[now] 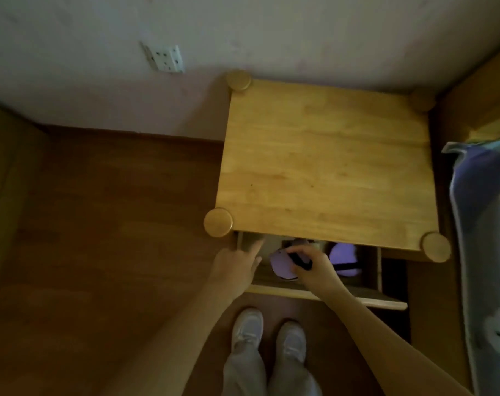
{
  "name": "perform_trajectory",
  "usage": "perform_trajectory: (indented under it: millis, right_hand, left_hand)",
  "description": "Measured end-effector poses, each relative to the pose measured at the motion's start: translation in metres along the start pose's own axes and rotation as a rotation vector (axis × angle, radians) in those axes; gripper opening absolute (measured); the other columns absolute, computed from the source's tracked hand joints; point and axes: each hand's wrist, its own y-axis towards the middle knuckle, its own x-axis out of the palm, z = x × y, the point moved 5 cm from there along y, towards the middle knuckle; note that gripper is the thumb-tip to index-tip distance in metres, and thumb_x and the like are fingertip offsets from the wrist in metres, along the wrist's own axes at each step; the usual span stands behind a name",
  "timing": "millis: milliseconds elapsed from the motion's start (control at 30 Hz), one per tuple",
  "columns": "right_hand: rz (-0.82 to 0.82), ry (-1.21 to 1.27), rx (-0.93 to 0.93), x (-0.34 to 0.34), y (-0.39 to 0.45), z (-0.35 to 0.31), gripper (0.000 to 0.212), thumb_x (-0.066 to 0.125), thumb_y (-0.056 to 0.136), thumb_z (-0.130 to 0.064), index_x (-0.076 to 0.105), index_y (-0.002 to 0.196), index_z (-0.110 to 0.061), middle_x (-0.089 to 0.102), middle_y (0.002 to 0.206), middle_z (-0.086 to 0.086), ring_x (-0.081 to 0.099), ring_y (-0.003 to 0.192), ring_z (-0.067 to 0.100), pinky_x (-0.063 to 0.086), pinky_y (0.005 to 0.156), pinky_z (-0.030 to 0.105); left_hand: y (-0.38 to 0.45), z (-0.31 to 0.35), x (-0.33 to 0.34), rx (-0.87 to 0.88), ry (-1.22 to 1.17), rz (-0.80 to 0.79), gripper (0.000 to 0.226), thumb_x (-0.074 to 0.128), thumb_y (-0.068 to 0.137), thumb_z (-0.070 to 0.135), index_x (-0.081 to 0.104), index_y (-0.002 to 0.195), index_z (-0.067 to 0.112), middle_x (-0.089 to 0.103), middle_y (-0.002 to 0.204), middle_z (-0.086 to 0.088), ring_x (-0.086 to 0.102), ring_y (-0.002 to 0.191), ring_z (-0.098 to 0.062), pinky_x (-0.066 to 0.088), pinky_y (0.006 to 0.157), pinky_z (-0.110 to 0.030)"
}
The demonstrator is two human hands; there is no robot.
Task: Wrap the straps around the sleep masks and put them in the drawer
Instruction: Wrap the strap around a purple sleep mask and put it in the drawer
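The drawer (314, 295) of a wooden nightstand (326, 167) stands pulled out below the tabletop. My right hand (311, 265) reaches into it and grips a purple sleep mask (280, 265) with a black strap wound around it. A second purple sleep mask (344, 257) with a black strap lies inside the drawer to the right. My left hand (236, 265) rests at the drawer's left side with fingers spread, holding nothing.
A bed with a printed cover (486, 238) runs along the right. Brown wooden floor (114, 238) lies to the left. My feet in white shoes (269, 332) stand just in front of the drawer. A wall socket (164, 58) sits on the wall behind.
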Motion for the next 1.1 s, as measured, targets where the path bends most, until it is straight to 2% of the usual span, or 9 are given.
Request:
perform_trajectory:
  millis: [167,267,333,400,567,733,867,1000,1100]
  right_hand:
    - [-0.118,-0.017,0.027,0.038,0.047,0.030,0.038,0.056,0.088,0.005,0.060,0.118,-0.018,0.050,0.121,-0.001,0.049,0.115,0.016,0.039,0.087,0.020]
    - [-0.207,-0.012,0.053,0.060,0.064,0.042,0.046,0.050,0.089,0.008,0.054,0.126,-0.018,0.048,0.121,0.001,0.051,0.116,0.021,0.045,0.076,0.011]
    - [-0.273,0.027,0.060,0.074,0.072,0.045,0.051,0.047,0.090,0.009,0.047,0.130,-0.023,0.049,0.129,0.004,0.054,0.115,0.032,0.052,0.084,0.030]
    - [-0.343,0.022,0.083,0.085,0.077,0.051,0.055,0.047,0.091,0.005,0.041,0.137,-0.024,0.048,0.138,0.006,0.052,0.115,0.041,0.046,0.092,0.047]
    - [-0.504,-0.248,0.054,0.100,0.074,0.061,0.058,0.043,0.097,-0.012,0.022,0.149,-0.028,0.030,0.155,0.001,0.038,0.137,0.028,0.035,0.111,0.042]
    - [-0.522,-0.561,-0.084,0.099,0.076,0.063,0.052,0.039,0.098,-0.031,0.023,0.147,-0.040,0.028,0.156,-0.003,0.047,0.129,0.025,0.045,0.094,0.034]
    - [-0.550,-0.635,-0.113,0.102,0.079,0.062,0.048,0.033,0.102,-0.032,0.025,0.149,-0.027,0.006,0.161,-0.008,0.032,0.140,0.025,0.036,0.108,0.039]
    - [-0.497,-0.516,-0.088,0.101,0.075,0.059,0.049,0.033,0.101,-0.039,0.024,0.149,-0.030,0.018,0.159,-0.006,0.034,0.140,0.022,0.035,0.108,0.034]
    - [-0.405,-0.491,-0.039,0.087,0.067,0.052,0.043,0.040,0.099,-0.037,0.039,0.141,-0.029,0.053,0.137,0.007,0.056,0.114,0.027,0.045,0.084,0.033]
  left_hand:
    - [0.029,-0.014,0.037,-0.071,0.176,-0.072,0.062,0.034,0.103,0.018,-0.002,0.153,0.028,0.065,0.086,-0.011,0.060,0.070,-0.028,0.034,0.051,-0.033]
    - [0.038,-0.016,0.047,-0.057,0.227,-0.074,0.070,0.037,0.099,0.008,-0.004,0.152,0.025,0.058,0.078,-0.009,0.060,0.070,-0.026,0.034,0.052,-0.033]
    - [0.041,-0.021,0.053,-0.060,0.224,-0.067,0.070,0.037,0.098,0.007,-0.003,0.153,0.025,0.059,0.081,-0.009,0.062,0.076,-0.028,0.036,0.054,-0.033]
    - [0.042,-0.025,0.059,-0.072,0.219,-0.055,0.068,0.038,0.098,0.009,0.001,0.153,0.024,0.065,0.091,-0.010,0.064,0.082,-0.030,0.037,0.056,-0.034]
    - [0.039,-0.022,0.061,-0.064,0.245,-0.064,0.059,0.038,0.099,0.013,0.014,0.152,0.021,0.066,0.106,-0.012,0.064,0.095,-0.033,0.035,0.061,-0.034]
    - [0.038,-0.021,0.060,-0.069,0.259,-0.043,0.053,0.037,0.098,0.014,0.022,0.149,0.018,0.066,0.109,-0.012,0.064,0.098,-0.034,0.038,0.063,-0.036]
    - [0.039,-0.020,0.063,-0.051,0.293,-0.046,0.049,0.036,0.098,0.011,0.026,0.146,0.013,0.066,0.110,-0.013,0.063,0.100,-0.036,0.039,0.066,-0.035]
    - [0.039,-0.019,0.065,-0.071,0.284,-0.035,0.046,0.038,0.099,0.014,0.029,0.144,0.015,0.065,0.110,-0.013,0.063,0.099,-0.035,0.033,0.064,-0.035]
    - [0.035,-0.020,0.061,-0.097,0.235,-0.010,0.043,0.040,0.099,0.020,0.033,0.141,0.019,0.066,0.108,-0.011,0.064,0.097,-0.035,0.037,0.064,-0.036]
